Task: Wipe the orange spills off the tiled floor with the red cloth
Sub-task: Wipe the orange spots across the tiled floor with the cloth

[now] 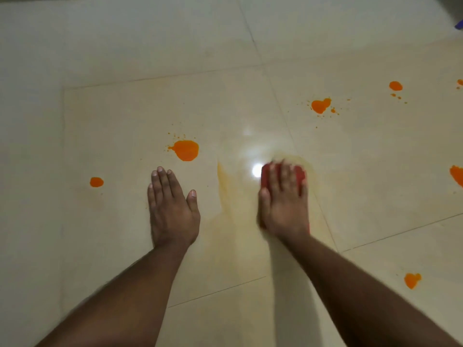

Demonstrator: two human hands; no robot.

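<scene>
My right hand lies flat on the red cloth and presses it to the cream tiled floor; the hand is motion-blurred. A pale orange smear spreads left of the cloth and around it. My left hand rests flat on the tile, fingers together, holding nothing. Wet orange spills remain: a large one just beyond my left fingertips, a small one to the left, one far right, another beyond it, one at the right edge, one near my right forearm.
Tile joints cross the floor diagonally. A bright lamp reflection shines beside the cloth. A blue object pokes in at the top right edge. Fine orange splatter dots surround the larger spills.
</scene>
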